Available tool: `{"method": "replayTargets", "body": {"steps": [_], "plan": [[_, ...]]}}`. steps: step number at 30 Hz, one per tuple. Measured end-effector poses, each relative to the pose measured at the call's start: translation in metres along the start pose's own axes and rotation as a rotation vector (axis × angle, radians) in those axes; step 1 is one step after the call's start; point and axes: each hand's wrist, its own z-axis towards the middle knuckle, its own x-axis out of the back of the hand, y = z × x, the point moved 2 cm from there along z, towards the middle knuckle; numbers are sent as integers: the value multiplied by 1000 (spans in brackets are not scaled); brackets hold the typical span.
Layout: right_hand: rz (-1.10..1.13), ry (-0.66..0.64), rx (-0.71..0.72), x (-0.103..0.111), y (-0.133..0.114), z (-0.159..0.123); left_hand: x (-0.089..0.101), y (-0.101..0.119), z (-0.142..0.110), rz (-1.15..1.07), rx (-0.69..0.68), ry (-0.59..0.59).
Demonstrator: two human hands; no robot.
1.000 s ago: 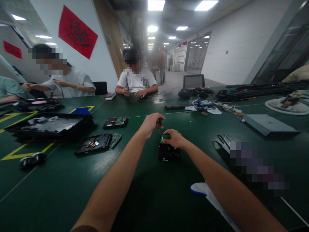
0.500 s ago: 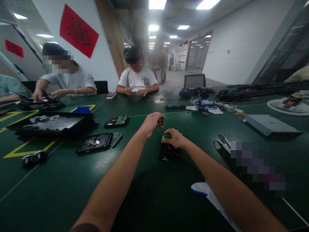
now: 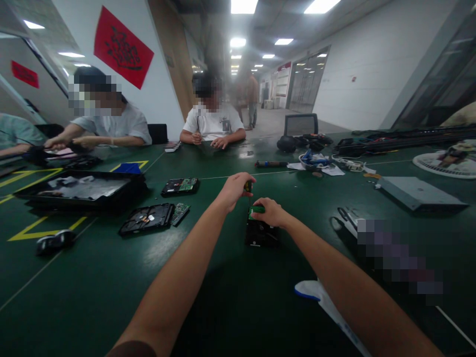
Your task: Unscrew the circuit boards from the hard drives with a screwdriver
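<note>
A black hard drive (image 3: pixel 261 234) with a green circuit board (image 3: pixel 256 210) at its far end lies on the green table in front of me. My left hand (image 3: pixel 235 190) is closed around the short black-and-yellow handle of a screwdriver (image 3: pixel 248 186). Its thin shaft points down at the far left corner of the drive; whether the tip sits in a screw is too small to tell. My right hand (image 3: pixel 270 212) grips the drive's far end, fingers over the circuit board and thumb along its near side.
To the left lie another drive (image 3: pixel 180 186), an opened drive casing (image 3: pixel 147 219), a loose circuit board (image 3: pixel 180 214), a black tray (image 3: pixel 80 191) and a mouse (image 3: pixel 55 242). On the right are a grey metal box (image 3: pixel 420 192) and a white-and-blue glove-like item (image 3: pixel 310 289). Co-workers (image 3: pixel 211 121) sit across.
The screwdriver handle has turned slightly in my left hand. My right hand stays in place on the drive. At the far left, a co-worker's hands have shifted.
</note>
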Motion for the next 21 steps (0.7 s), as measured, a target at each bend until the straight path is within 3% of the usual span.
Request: {"method": "replayTargets", "body": {"steps": [3,9,15,18,21], "plan": [[0,1,-9,0,0,1,-2,2,-2,11,24,-17],[-1,-5,-22,-1,0,1,-1,-3,0,-191,102,-30],[-2,1,-16,-1,1,1,4,-2,1,0,6,-27],[-3,5,-20,-1,1,2,1,-4,0,-82,70,-95],[-8,1,-29,-1,0,3,-1,-6,1,-189,116,-89]]}}
